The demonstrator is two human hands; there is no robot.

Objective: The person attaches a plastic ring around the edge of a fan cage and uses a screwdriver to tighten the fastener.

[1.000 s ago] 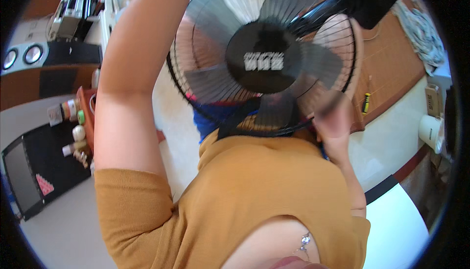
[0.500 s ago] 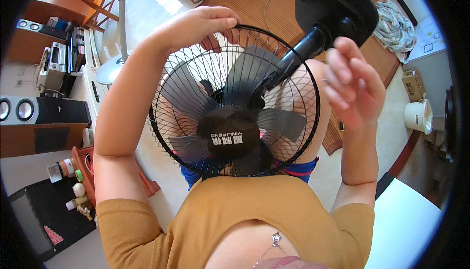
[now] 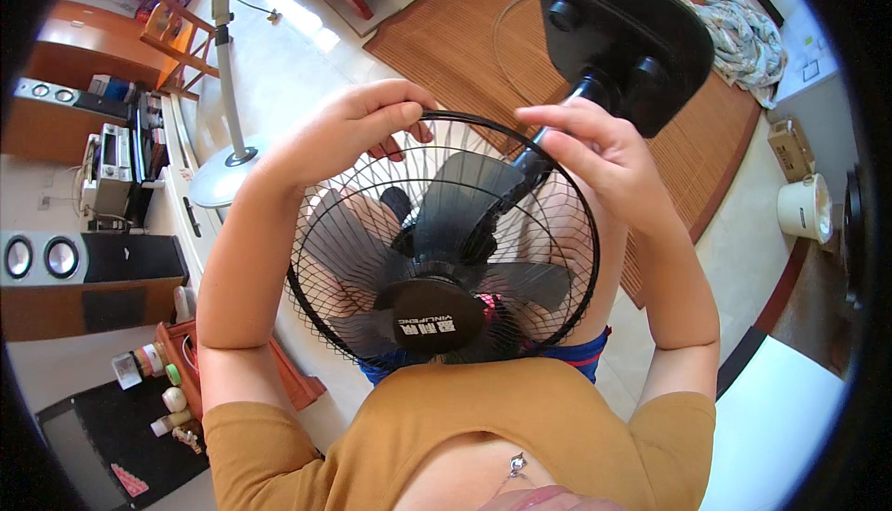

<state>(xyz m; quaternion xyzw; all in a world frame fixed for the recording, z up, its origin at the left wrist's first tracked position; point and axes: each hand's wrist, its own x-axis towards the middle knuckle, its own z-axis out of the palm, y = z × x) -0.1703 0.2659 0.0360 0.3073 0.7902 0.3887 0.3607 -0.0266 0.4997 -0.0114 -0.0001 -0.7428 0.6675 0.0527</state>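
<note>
A black electric fan (image 3: 437,316) lies tilted across my lap, hub and blades toward me. Its round wire guard (image 3: 595,260) encloses dark translucent blades. The fan's pole runs away to the upper right and ends in a broad black base (image 3: 632,37). My left hand (image 3: 367,125) is closed over the guard's far rim, thumb on the near side and fingertips bent through behind it. At the rim's upper right, my right hand (image 3: 604,158) has its thumb and forefinger against the ring; its other fingers are partly hidden.
A brown woven mat (image 3: 446,46) covers the floor beyond the fan. A grey lamp stand (image 3: 228,153) and a wooden chair (image 3: 177,42) are at the far left, near speakers (image 3: 93,255). To the right are a white bucket (image 3: 801,209), a cardboard box (image 3: 790,149) and bundled cloth (image 3: 743,42).
My right hand has come in leftward from the air to the guard's rim. My left hand and the rim under it sit lower in view.
</note>
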